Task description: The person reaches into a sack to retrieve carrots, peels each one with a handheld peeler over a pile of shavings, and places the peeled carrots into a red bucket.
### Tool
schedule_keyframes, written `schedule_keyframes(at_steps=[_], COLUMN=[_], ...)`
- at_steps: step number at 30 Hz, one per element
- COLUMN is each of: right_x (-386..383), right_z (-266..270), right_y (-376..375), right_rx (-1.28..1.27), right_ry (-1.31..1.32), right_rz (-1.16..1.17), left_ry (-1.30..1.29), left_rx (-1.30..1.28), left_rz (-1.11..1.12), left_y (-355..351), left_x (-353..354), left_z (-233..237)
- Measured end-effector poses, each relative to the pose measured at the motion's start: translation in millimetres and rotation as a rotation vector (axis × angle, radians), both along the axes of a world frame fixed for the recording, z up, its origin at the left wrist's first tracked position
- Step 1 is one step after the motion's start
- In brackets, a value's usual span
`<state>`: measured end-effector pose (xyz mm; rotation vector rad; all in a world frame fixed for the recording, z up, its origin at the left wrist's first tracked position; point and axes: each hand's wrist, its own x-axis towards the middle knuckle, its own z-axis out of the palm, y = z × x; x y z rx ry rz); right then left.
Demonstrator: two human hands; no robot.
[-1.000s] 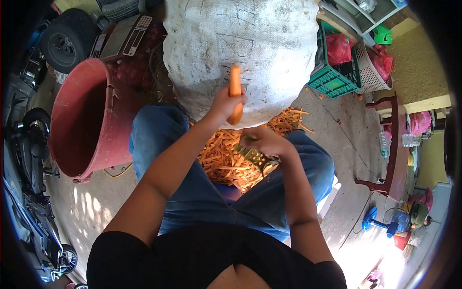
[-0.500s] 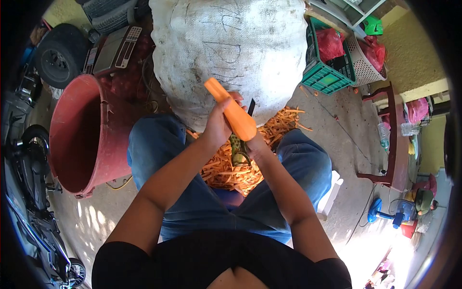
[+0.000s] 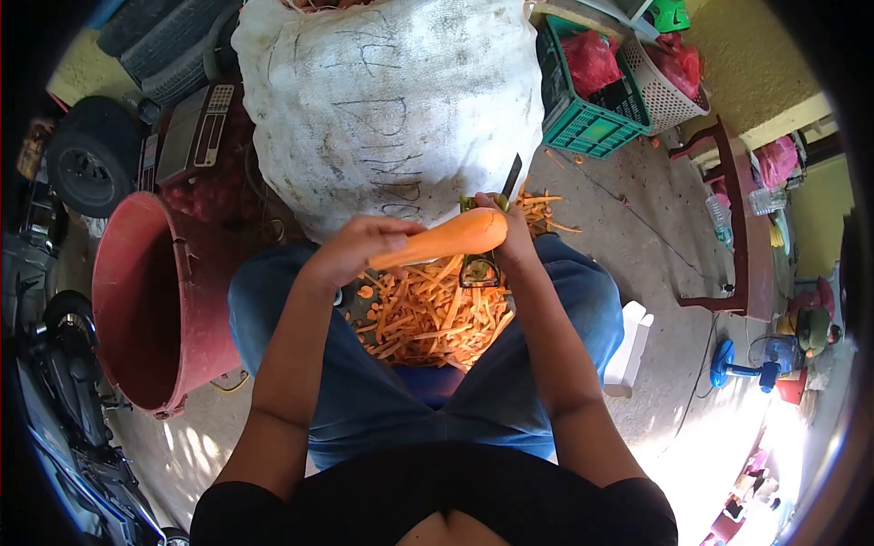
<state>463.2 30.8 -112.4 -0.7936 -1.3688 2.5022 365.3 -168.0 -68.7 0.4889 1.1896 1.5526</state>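
Note:
A peeled orange carrot [image 3: 446, 238] lies nearly level between my hands, its thick end to the right. My left hand [image 3: 350, 252] is closed around the carrot's narrow end. Close to the thick end, my right hand [image 3: 514, 235] is closed on a green-handled tool [image 3: 479, 270] that looks like a peeler; the carrot partly covers it. A dark, narrow knife-like blade [image 3: 513, 175] sticks up from the same hand, its grip hidden. Below the hands, between my knees, is a heap of orange carrot peelings [image 3: 437, 314].
A large white woven sack [image 3: 391, 109] stands in front of me. On the left are a red tub [image 3: 182, 300], a scale [image 3: 196, 136] and tyres [image 3: 89, 168]. To the right are a green crate [image 3: 596, 123], a white basket [image 3: 669, 86] and a white box [image 3: 628, 350].
The carrot has swung from a steep slant to nearly level. My left hand has shifted left and down, my right hand right and up. The view has shifted too.

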Motion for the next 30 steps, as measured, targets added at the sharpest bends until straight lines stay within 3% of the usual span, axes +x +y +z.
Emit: schedule_keyframes(at_steps=[4,6,8,9,10,11,12,14,16,21,23,30], right_x=[-2,-2,1,-1,0,3,5,8,11,8,7,3], right_z=[-2,2,6,6,9,13,18,10,7,2,6,2], right_y=[-5,-8,-3,0,2,6,6,0,-10,-23,-23,-19], right_rx=[0.173,0.255,0.777,0.900,0.899,1.118,1.335,1.395,1.607,1.693,1.708,1.739], right_ry=[0.014,0.005,-0.111,-0.097,-0.095,-0.206,-0.321,-0.255,-0.267,-0.316,-0.342,-0.488], right_rz=[0.058,0.073,0.120,0.067,0.068,0.078,0.088,0.046,0.142,0.213,0.228,0.271], left_ry=[0.092,0.110,0.238,0.238,0.475,0.708,0.706,0.837,0.811,0.733,0.585,0.713], left_rx=[-0.248,-0.198,-0.327,-0.329,-0.293,-0.250,-0.249,-0.425,-0.473,-0.477,-0.461,-0.473], left_rz=[-0.377,-0.425,-0.309,-0.305,-0.140,0.027,0.027,0.092,0.106,0.142,0.118,0.142], left_y=[13,18,20,20,22,24,25,27,29,36,36,36], left_x=[19,22,24,24,23,23,22,17,16,22,28,33], left_z=[-5,-24,-25,-30,-37,-42,-43,-44,-48,-53,-39,-50])
